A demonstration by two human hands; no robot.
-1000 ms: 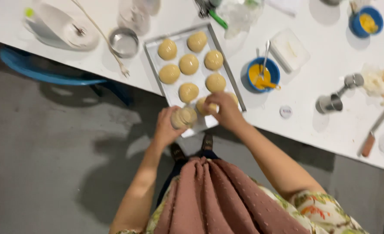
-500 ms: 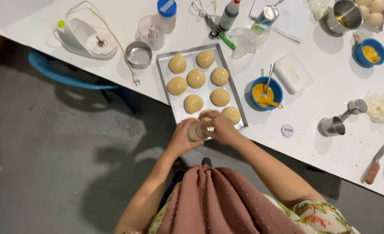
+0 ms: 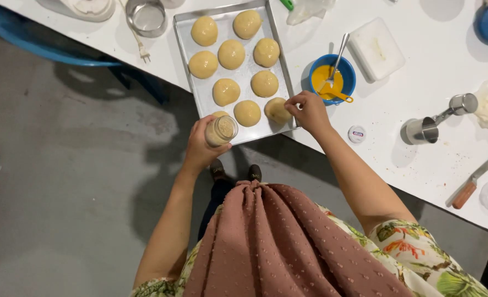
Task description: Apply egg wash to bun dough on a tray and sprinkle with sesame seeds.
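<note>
Over grey floor, white table, baking tray

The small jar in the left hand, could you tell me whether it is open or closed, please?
Open. The jar in the left hand shows no lid, and pale, grainy contents are visible through its mouth.

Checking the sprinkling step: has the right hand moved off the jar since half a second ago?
Yes. The right hand left the small jar and now reaches rightward over a bun on the baking tray.
</note>
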